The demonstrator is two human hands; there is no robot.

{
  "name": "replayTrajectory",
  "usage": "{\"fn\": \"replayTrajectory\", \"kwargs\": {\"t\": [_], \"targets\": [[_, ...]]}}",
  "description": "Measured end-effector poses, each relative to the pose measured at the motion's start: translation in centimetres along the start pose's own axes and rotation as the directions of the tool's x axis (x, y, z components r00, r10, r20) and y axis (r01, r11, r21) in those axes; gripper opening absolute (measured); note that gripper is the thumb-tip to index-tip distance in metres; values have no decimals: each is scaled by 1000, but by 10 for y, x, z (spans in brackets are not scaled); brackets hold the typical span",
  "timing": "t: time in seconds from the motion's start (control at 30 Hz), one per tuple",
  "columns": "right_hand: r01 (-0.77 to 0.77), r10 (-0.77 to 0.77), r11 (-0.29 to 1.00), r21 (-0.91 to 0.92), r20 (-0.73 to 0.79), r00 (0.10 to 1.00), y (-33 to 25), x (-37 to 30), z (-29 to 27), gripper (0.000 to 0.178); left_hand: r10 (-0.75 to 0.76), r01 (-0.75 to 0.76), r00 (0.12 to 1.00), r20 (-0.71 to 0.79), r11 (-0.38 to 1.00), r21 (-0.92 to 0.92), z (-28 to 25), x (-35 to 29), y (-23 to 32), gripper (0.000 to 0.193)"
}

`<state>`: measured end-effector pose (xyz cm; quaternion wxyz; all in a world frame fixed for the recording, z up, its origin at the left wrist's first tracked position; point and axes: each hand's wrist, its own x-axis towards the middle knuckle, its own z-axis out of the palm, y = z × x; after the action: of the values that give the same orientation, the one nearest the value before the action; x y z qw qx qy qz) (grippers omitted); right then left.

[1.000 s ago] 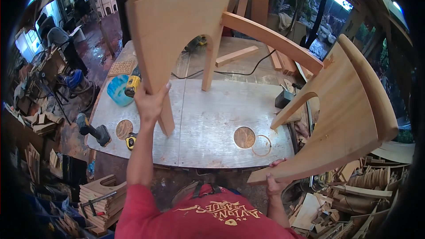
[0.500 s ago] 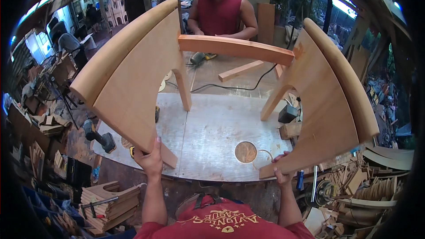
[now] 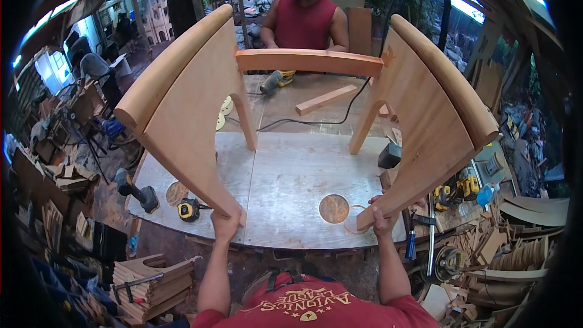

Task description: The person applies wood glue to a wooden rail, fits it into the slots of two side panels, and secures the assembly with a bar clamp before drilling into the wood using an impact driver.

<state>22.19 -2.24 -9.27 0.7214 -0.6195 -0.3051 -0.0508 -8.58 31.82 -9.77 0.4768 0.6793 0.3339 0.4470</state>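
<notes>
A wooden chair frame stands over the silvery tabletop (image 3: 291,200) in front of me. Its left side panel (image 3: 191,94) and right side panel (image 3: 419,109) are pale wood with thick rounded armrests on top. A reddish curved rail (image 3: 310,62) joins them at the far end. My left hand (image 3: 226,225) is closed round the lower end of the near left leg. Low on the near right leg, my right hand (image 3: 384,222) grips with the thumb in front and the other fingers partly hidden. The far legs come down near the board's back edge.
Across the table stands a person (image 3: 310,21) in a sleeveless red top. A power tool (image 3: 278,82), a wood strip (image 3: 327,99) and a black cable lie between us. A tape measure (image 3: 189,209) and drill (image 3: 136,191) sit left. Clamps and yellow tools lie right; stacked cut wood (image 3: 152,285) stands lower left.
The chair frame has shifted a little left at its far end and tilted more level, its near armrest ends moving inward. My left hand has moved right, down to the leg's end.
</notes>
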Motion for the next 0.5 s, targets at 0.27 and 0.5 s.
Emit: {"fn": "replayTrajectory", "kwargs": {"t": [0.27,0.5], "targets": [[-252,253,967,23,-54,966,42,-40,14,56,-162,145,985,55,962,230,5,-14,-70,31],[-238,239,971,27,-196,951,56,-60,27,61,-157,147,987,34,968,204,-14,-27,-61,26]]}}
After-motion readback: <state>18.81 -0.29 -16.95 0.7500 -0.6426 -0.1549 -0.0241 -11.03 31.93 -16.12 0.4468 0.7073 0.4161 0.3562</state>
